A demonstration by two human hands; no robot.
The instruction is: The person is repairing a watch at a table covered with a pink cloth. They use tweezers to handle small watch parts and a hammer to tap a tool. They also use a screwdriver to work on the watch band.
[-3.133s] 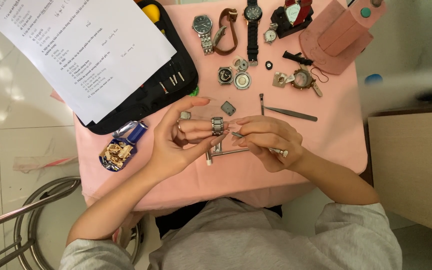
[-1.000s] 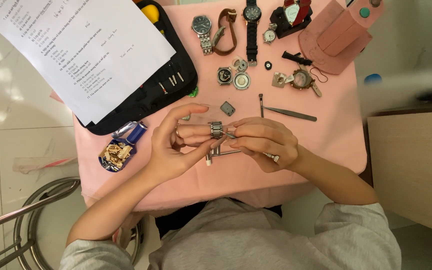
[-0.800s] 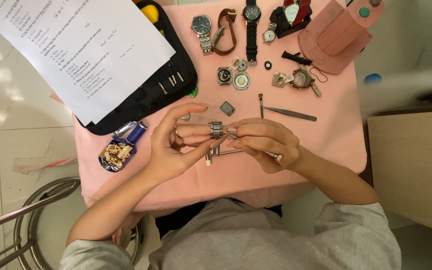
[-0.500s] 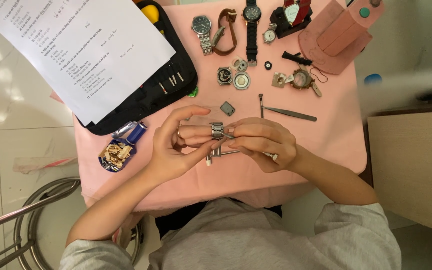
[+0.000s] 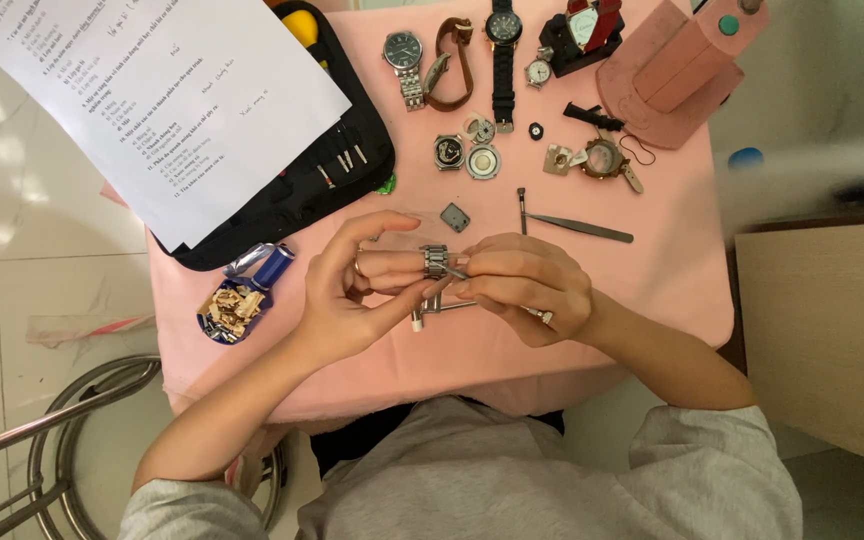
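The left hand grips a metal watch band between thumb and fingers, above the pink cloth. At its 3 o'clock the right hand pinches a thin tool against the band. Tweezers lie at 1 o'clock.

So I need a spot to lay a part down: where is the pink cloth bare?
Bare pink cloth lies right of the right hand, below the tweezers, and along the near edge under both hands. The far edge is crowded with watches and parts; the black tool case fills the left.
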